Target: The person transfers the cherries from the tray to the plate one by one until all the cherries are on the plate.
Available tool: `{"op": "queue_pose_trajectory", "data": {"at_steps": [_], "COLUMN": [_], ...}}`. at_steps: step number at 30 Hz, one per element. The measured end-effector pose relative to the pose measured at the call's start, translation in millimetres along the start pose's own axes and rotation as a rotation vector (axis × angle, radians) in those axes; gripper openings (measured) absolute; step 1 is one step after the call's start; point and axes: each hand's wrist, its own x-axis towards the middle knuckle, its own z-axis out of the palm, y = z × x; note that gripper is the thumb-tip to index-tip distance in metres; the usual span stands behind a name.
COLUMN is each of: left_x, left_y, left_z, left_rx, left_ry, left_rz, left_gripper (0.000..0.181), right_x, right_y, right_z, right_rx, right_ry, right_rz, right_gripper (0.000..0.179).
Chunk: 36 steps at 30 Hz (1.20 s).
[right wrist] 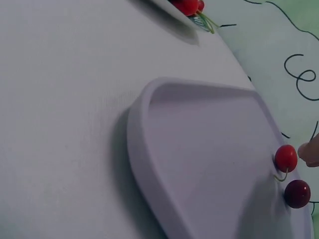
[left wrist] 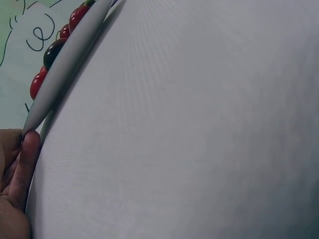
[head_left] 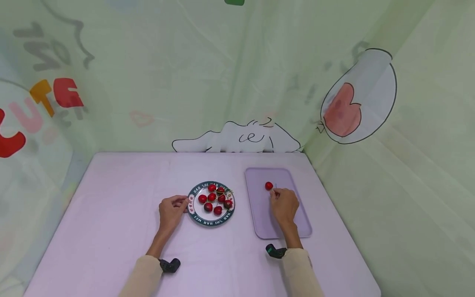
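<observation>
A round plate (head_left: 210, 223) with a dark green patterned rim carries several red cherries (head_left: 211, 197), some with green stems. My left hand (head_left: 172, 212) pinches its left rim; in the left wrist view a finger (left wrist: 29, 159) lies against the plate's underside (left wrist: 67, 69). Over the purple tray (head_left: 259, 214) is my right hand (head_left: 285, 205), its thumb and index finger close together beside a red cherry (head_left: 269, 185). The right wrist view shows this stemmed cherry (right wrist: 286, 158) and a darker cherry (right wrist: 297, 194) near a fingertip (right wrist: 310, 152). Whether the fingers hold either one is unclear.
The plate and tray stand apart on a pale pink table (head_left: 111, 231). A printed curtain (head_left: 167, 82) hangs behind the table and along its sides. Small black cameras (head_left: 170, 265) are worn on both wrists. The tray has a low raised rim.
</observation>
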Motion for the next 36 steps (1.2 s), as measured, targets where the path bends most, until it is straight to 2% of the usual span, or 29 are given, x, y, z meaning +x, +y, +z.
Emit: {"op": "queue_pose_trajectory", "data": {"at_steps": [7, 14, 21, 24, 36], "left_x": [1.5, 2.9, 1.5, 1.0, -0.2], "left_y": [-0.1, -1.2, -2.6, -1.7, 0.7], "left_z": [0.2, 0.4, 0.5, 0.3, -0.6], "left_rx": [-0.002, -0.065, -0.033, -0.043, -0.040], "left_ry": [-0.002, -0.002, -0.005, -0.007, -0.009], "left_rz": [-0.003, 0.039, 0.019, 0.028, 0.015], "left_gripper": [0.020, 0.019, 0.020, 0.020, 0.021], "right_x": [6.2, 8.8, 13.4, 13.3, 3.9], "right_y": [2.4, 4.9, 14.3, 18.6, 10.3], "right_z": [11.1, 14.9, 24.5, 28.7, 31.7], "right_rx": [-0.076, -0.053, -0.050, -0.047, 0.036], "right_ry": [-0.029, -0.023, -0.066, -0.071, -0.001], "right_rz": [-0.015, 0.018, 0.024, 0.033, 0.048], "right_gripper": [0.011, 0.013, 0.016, 0.009, 0.009]}}
